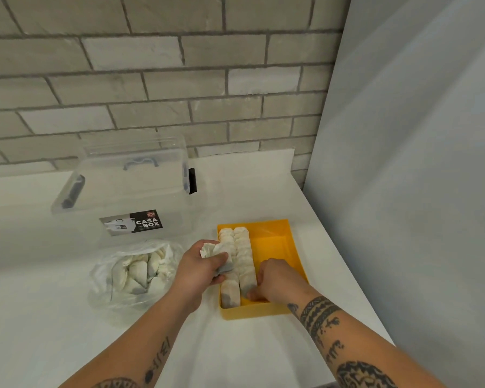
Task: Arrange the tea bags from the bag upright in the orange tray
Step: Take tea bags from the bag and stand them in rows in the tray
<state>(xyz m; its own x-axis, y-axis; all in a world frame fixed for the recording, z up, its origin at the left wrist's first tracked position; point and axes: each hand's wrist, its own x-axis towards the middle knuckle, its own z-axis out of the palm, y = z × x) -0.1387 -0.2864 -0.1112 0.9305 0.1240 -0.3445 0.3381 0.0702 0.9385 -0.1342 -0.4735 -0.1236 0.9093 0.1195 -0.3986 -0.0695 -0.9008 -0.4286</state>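
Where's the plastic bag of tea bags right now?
Head view: the plastic bag lies left of the orange tray, in front of the clear storage box.

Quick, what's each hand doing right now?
Left hand: holding a bunch of tea bags.
Right hand: fingers curled round the near end of the right row in the orange tray.

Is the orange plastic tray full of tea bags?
Partly full: the orange plastic tray holds two rows of tea bags at left; right half bare.
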